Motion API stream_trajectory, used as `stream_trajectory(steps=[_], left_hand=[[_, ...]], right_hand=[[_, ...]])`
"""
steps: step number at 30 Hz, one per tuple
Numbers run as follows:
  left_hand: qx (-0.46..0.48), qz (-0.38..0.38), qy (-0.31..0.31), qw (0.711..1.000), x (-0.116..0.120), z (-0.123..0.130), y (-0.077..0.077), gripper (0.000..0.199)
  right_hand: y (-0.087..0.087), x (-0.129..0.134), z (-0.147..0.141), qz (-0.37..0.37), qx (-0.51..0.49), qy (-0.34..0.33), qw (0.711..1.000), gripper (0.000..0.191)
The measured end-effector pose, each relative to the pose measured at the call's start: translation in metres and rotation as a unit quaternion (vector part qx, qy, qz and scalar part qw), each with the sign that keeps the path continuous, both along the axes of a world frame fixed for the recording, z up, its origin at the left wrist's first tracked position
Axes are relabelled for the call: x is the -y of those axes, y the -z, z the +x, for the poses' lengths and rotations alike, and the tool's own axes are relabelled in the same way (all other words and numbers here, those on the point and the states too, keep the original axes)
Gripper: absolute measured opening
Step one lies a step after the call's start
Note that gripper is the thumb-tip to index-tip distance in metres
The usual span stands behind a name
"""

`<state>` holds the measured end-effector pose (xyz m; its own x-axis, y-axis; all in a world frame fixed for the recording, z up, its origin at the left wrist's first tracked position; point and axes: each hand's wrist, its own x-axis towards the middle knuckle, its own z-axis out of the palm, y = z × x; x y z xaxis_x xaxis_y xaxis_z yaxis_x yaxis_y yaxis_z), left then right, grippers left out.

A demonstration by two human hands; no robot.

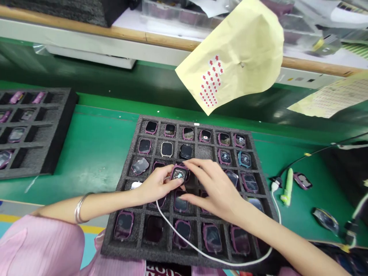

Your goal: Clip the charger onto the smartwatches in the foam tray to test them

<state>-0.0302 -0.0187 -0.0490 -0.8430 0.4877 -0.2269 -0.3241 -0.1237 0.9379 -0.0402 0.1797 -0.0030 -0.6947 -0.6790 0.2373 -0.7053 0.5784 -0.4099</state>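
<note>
My left hand [159, 184] pinches a smartwatch [179, 174] with a purple frame and a lit dial, holding it above the foam tray. A white cable [184, 239] runs from under this hand, loops across the tray's front and rises to a plug at the right. Spread around the watch's right side is my right hand [214, 188], thumb and fingers apart. Its fingertips are close to the watch's upper edge; whether they touch it I cannot tell. Below both hands, the dark grey foam tray [113, 239] holds several watches in square compartments, some covered by my hands.
At the left stands another foam tray [48, 153]. On the green table [100, 134] at the right lie a light green pen-like tool [288, 188], a purple-framed watch piece [302, 180] and a dark wrapped item [325, 220]. A yellow paper [241, 50] hangs from the shelf above.
</note>
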Motion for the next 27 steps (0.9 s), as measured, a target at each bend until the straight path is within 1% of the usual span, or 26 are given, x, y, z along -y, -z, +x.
stream_trajectory(steps=[2,4,5,8,10,15,21,27], left_hand=[[-0.017,-0.034,-0.006,0.999,0.001,0.000,0.002,0.031],[-0.021,-0.063,-0.002,0.998,0.002,0.000,0.004,0.032],[-0.020,-0.072,0.002,0.997,0.002,0.000,0.004,0.032],[-0.035,-0.081,0.007,0.996,0.003,0.000,0.006,0.031],[-0.053,-0.082,0.004,0.995,0.003,0.000,0.007,0.028],[-0.057,-0.087,0.016,0.994,0.003,0.000,0.009,0.024],[-0.066,-0.078,0.030,0.994,0.002,0.002,0.011,0.020],[-0.071,-0.080,0.017,0.994,0.002,0.002,0.012,0.027]], right_hand=[[0.005,0.015,0.003,0.008,0.006,-0.004,1.000,0.046],[0.014,0.021,0.001,-0.011,0.012,0.000,1.000,0.036],[0.018,0.021,-0.001,-0.027,0.017,0.000,0.999,0.035],[0.030,0.017,-0.006,-0.075,0.028,-0.004,0.997,0.040],[0.033,0.014,-0.006,-0.087,0.021,-0.007,0.996,0.041],[0.034,0.014,-0.005,-0.089,-0.005,-0.016,0.996,0.041],[0.030,0.013,-0.005,-0.065,-0.053,-0.024,0.996,0.040],[0.029,0.012,-0.005,-0.054,-0.065,-0.022,0.996,0.040]])
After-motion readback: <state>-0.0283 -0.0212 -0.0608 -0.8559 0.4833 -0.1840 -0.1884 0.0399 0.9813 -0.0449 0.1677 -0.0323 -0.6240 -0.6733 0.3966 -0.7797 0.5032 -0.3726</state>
